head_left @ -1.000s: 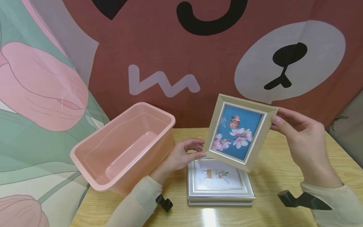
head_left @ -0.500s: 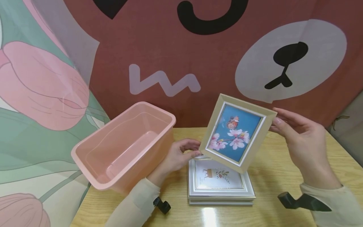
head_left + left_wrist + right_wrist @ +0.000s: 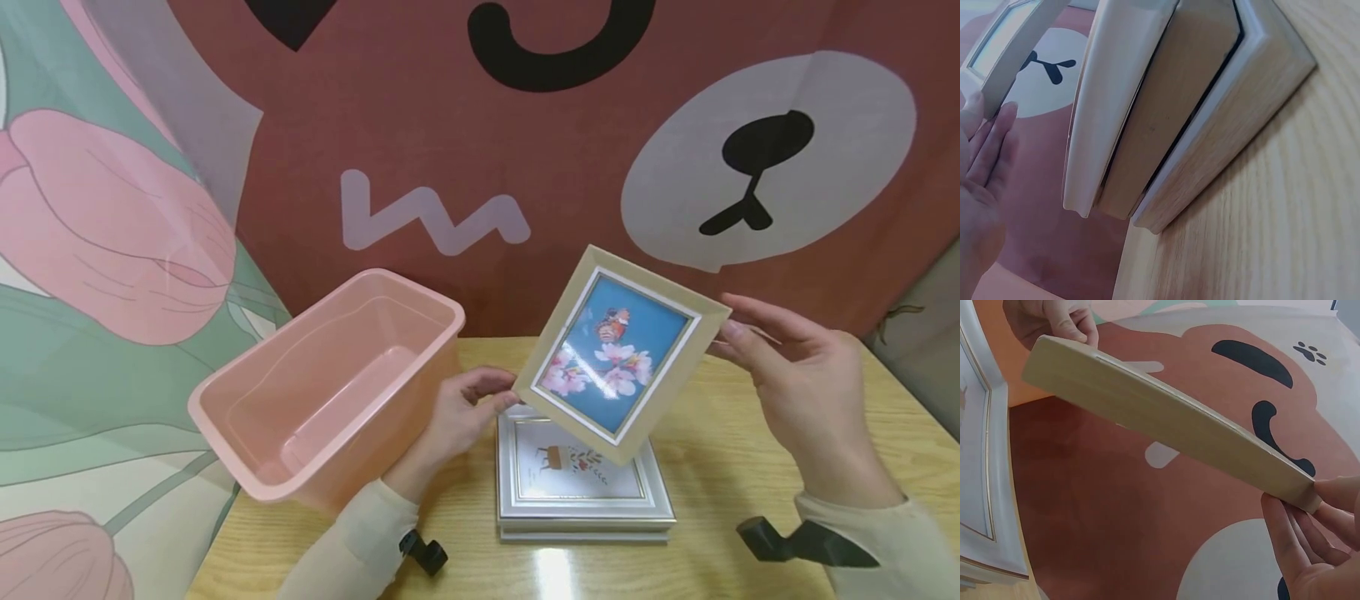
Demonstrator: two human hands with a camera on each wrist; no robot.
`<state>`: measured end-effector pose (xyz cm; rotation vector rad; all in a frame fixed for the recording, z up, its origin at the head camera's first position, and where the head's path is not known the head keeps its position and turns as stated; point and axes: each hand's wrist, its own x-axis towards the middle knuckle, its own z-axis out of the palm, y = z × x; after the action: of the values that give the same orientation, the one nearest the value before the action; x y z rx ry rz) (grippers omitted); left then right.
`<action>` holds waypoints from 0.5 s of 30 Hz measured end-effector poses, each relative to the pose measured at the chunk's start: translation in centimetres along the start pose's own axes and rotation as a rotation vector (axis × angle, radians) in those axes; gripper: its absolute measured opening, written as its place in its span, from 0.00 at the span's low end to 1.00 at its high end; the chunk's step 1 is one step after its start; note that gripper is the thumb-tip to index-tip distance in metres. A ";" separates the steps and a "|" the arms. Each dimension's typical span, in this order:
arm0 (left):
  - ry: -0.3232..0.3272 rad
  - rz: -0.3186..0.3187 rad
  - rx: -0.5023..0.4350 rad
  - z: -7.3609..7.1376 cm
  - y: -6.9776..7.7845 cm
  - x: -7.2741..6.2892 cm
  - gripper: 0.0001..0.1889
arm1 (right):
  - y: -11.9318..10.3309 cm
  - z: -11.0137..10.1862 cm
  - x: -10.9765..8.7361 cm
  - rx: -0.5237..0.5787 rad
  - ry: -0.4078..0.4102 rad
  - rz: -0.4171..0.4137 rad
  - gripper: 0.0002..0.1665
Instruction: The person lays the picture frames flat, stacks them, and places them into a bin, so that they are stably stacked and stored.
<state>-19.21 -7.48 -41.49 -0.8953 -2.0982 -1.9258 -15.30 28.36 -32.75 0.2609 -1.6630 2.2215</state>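
Observation:
A tan picture frame [image 3: 678, 367] with a white inner border and a butterfly-and-blossom picture is held tilted above the table by both hands. The left hand [image 3: 467, 412] pinches its lower left corner between thumb and fingers. At the upper right corner, the right hand [image 3: 806, 379] grips it, thumb on the front. The right wrist view shows the frame's side edge [image 3: 1166, 425] spanning the two hands. Beneath it lies a stack of picture frames, the top one a white frame [image 3: 585, 510] with a plant picture, partly covered. In the left wrist view, the stacked frames [image 3: 1166, 119] show edge-on.
A pink plastic bin [image 3: 442, 392] stands on the wooden table [image 3: 720, 492], left of the stack and close beside the left forearm. Behind the table hangs a cloth [image 3: 420, 108] printed with a bear face.
The tan picture frame has shifted slightly left and tilted more, and a glare now crosses its picture. The left hand has moved a little left with its corner; both hands keep their hold.

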 end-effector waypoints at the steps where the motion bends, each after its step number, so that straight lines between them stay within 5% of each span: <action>1: 0.017 -0.002 0.004 0.0 0.0 0.0 0.12 | 0.1 0.0 0.0 0.010 -0.005 -0.002 0.25; 8: 0.152 -0.035 0.034 0.2 0.2 0.0 0.09 | 0.3 -0.2 -0.5 -0.030 0.004 0.018 0.24; 15: 0.202 -0.039 0.020 0.4 0.2 -0.1 0.09 | 0.6 -0.2 -0.7 -0.008 -0.007 0.001 0.25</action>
<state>-18.93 -7.14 -41.42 -0.6316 -2.0275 -1.9206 -14.82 28.33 -33.59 0.2665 -1.6748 2.2167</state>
